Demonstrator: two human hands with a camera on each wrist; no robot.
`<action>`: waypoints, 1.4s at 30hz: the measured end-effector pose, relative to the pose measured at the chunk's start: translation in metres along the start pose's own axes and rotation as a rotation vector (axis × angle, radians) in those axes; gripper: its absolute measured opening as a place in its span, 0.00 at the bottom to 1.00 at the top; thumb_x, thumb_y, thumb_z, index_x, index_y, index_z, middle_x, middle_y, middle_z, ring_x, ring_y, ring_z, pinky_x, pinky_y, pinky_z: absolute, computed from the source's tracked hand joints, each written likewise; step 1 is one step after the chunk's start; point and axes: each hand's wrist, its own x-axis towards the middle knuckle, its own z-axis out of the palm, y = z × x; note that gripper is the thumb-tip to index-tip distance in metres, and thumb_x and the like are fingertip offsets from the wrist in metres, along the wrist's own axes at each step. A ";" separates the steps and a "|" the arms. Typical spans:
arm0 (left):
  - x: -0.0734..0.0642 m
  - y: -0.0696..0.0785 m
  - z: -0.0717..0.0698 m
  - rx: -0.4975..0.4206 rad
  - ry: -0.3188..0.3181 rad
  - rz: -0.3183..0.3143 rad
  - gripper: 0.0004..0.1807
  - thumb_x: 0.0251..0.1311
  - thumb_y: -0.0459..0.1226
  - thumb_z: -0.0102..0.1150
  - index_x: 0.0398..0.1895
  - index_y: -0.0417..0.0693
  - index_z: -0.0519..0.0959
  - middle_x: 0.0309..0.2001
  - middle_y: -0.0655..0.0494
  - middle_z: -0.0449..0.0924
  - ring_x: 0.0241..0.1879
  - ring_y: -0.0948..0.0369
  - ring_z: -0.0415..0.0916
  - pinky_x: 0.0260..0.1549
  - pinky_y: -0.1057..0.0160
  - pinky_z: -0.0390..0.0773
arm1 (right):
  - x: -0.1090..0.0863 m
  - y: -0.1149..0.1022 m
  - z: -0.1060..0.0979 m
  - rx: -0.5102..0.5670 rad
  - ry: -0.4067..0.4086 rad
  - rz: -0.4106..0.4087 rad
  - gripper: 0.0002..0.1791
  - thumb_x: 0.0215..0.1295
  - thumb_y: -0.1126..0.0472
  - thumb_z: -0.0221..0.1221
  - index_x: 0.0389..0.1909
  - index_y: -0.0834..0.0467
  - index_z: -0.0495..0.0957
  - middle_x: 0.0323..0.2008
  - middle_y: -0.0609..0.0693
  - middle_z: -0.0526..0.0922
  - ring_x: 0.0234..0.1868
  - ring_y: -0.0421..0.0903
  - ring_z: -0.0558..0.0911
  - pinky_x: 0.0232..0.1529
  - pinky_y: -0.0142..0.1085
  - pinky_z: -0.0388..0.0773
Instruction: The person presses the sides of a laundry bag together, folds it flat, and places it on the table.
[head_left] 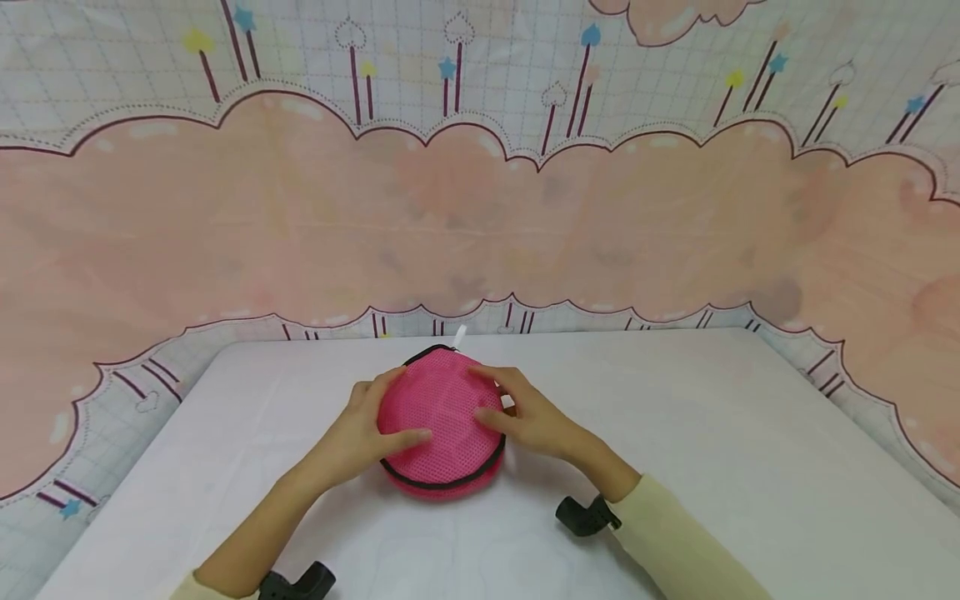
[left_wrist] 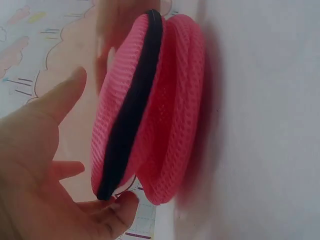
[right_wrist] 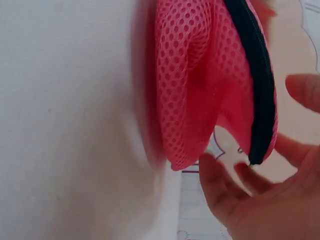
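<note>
A round pink mesh laundry bag [head_left: 442, 417] with a black zipper [head_left: 450, 483] sits on the white table, its near side facing me. A small white tab [head_left: 460, 335] sticks up behind its top. My left hand [head_left: 367, 429] is at its left side and my right hand [head_left: 528, 412] at its right, thumbs in front, other fingers around the far edge. In the left wrist view the left thumb [left_wrist: 72, 95] stands apart from the mesh, with fingertips near the zipper's end. The right wrist view shows the right thumb [right_wrist: 304, 91] apart too, fingers spread by the rim.
The white table [head_left: 712, 433] spreads out around the bag. Behind it hangs a peach and white cloth [head_left: 480, 217] printed with candles and scalloped lines. Black wrist devices [head_left: 588, 517] sit on both forearms, close to the tabletop.
</note>
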 end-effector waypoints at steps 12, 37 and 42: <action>0.005 -0.011 -0.001 0.229 -0.018 0.257 0.60 0.42 0.61 0.70 0.75 0.51 0.49 0.73 0.37 0.43 0.67 0.37 0.51 0.50 0.35 0.70 | 0.012 -0.006 0.014 -0.283 0.014 -0.054 0.40 0.67 0.46 0.56 0.74 0.52 0.51 0.74 0.55 0.46 0.73 0.53 0.48 0.61 0.54 0.65; 0.000 -0.020 0.015 0.328 -0.183 0.289 0.72 0.31 0.62 0.76 0.76 0.47 0.43 0.74 0.38 0.37 0.71 0.42 0.42 0.58 0.44 0.66 | 0.003 -0.003 0.031 -0.355 -0.034 -0.023 0.42 0.68 0.42 0.52 0.75 0.58 0.48 0.73 0.59 0.48 0.71 0.55 0.53 0.61 0.51 0.66; -0.002 -0.025 0.014 0.286 -0.200 0.277 0.71 0.36 0.63 0.72 0.75 0.37 0.42 0.73 0.37 0.37 0.71 0.41 0.39 0.62 0.42 0.60 | 0.005 -0.006 0.037 -0.405 -0.062 -0.017 0.40 0.73 0.42 0.45 0.74 0.64 0.46 0.73 0.62 0.45 0.73 0.57 0.45 0.66 0.51 0.56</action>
